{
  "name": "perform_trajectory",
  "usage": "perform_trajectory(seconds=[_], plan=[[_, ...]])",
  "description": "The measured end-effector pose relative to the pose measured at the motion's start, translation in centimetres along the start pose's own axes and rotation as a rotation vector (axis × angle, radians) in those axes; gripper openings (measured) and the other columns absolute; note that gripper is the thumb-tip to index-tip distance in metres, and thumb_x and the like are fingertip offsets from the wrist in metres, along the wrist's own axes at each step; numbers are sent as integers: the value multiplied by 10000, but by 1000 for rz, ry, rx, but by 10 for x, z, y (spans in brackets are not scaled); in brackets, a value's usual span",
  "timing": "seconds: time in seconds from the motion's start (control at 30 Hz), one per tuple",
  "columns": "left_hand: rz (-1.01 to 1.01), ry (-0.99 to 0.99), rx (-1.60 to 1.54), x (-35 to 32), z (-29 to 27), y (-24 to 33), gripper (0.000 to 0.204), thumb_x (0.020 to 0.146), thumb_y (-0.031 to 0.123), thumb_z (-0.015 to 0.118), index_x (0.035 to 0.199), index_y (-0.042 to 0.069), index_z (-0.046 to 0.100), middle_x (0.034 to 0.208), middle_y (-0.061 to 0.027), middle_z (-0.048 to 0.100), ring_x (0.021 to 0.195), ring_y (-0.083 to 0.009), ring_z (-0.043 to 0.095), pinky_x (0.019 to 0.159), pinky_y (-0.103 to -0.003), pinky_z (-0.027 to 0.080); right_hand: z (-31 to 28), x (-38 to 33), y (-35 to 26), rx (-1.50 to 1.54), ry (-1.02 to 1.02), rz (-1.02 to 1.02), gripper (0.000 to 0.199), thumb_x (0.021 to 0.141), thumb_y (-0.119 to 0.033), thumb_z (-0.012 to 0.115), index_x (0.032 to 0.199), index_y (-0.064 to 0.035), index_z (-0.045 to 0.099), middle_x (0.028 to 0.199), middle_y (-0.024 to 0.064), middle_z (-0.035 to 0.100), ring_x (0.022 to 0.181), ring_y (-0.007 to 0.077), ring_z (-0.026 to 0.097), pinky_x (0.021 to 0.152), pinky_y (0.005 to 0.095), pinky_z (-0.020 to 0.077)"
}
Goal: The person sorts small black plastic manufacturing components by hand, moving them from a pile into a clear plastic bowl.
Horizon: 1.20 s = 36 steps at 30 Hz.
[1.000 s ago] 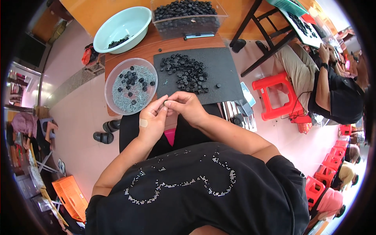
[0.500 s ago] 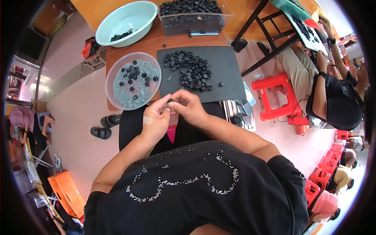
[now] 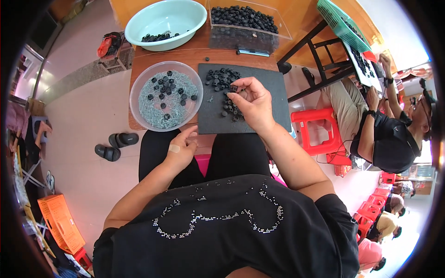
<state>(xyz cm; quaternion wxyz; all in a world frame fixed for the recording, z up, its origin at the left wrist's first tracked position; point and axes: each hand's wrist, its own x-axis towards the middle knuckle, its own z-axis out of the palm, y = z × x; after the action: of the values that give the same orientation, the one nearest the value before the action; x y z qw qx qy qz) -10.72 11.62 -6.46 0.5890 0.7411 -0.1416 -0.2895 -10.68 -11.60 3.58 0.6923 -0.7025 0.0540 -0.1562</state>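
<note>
My right hand [image 3: 254, 103] reaches over the pile of small round black caps [image 3: 222, 78] on the dark grey mat [image 3: 278, 102]. Its thumb and forefinger close around one black cap [image 3: 231, 90] at the pile's edge; the other fingers curl behind. Above my lap, just short of the table edge, my left hand [image 3: 181, 149] rests with its fingers loosely stretched and nothing visible in them. A plaster sticks to its back. Nearest to it stands a clear round bowl [image 3: 135, 103] full of silvery screws [image 3: 160, 109], with several black caps lying on top.
Behind these stand a pale green basin [image 3: 134, 28] with some black parts and a clear box [image 3: 285, 33] full of black caps. A blue pen-like tool [image 3: 254, 53] lies before the box. Right are a red stool [image 3: 299, 132] and a seated person [image 3: 394, 139]. Black slippers [image 3: 109, 152] lie left.
My hands, together over my lap around a small dark piece, have come apart. The right has moved forward and right to the pile; the left has dropped back slightly, its fingers now empty.
</note>
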Motion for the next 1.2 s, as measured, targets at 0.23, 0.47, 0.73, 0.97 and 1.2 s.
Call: perform_trajectory(seconds=[0.23, 0.47, 0.73, 0.97, 1.2], plan=[[35, 28, 18, 3, -3, 7, 430, 855, -35, 478, 1277, 50, 474, 1118, -119, 570, 778, -109, 582, 690, -235, 496, 22, -10, -7, 103, 15, -103, 265, 767, 95, 646, 994, -8, 556, 909, 5, 529, 692, 23, 507, 596, 159, 427], [82, 24, 5, 6, -2, 6, 428, 853, -30, 475, 1274, 46, 477, 1116, -120, 572, 781, -117, 590, 682, -234, 492, 27, -24, -14, 307, 24, -29, 262, 786, 129, 601, 1003, -6, 541, 1038, 62, 593, 812, 34, 502, 682, 164, 436], [71, 21, 18, 3, -3, 8, 405, 864, -9, 476, 1266, 42, 485, 1098, -113, 579, 778, -118, 593, 665, -238, 493, 20, -26, 1, 91, -11, -41, 247, 786, 100, 625, 992, -16, 553, 984, 66, 603, 742, 33, 518, 629, 174, 437], [24, 8, 10, 4, -1, 7, 392, 874, 2, 482, 1263, 47, 489, 1059, -87, 581, 761, -106, 581, 665, -231, 489, -10, 37, 16, -274, -84, 343, 180, 748, -82, 710, 841, 16, 589, 681, 17, 592, 609, 88, 547, 538, 248, 457], [2, -9, -49, 2, -7, 9, 371, 877, 17, 488, 1247, 33, 502, 1054, -82, 595, 763, -92, 563, 684, -232, 485, -16, 134, 12, -410, 326, -95, 212, 755, -111, 674, 914, 28, 652, 794, 91, 671, 691, 138, 605, 649, 282, 493]])
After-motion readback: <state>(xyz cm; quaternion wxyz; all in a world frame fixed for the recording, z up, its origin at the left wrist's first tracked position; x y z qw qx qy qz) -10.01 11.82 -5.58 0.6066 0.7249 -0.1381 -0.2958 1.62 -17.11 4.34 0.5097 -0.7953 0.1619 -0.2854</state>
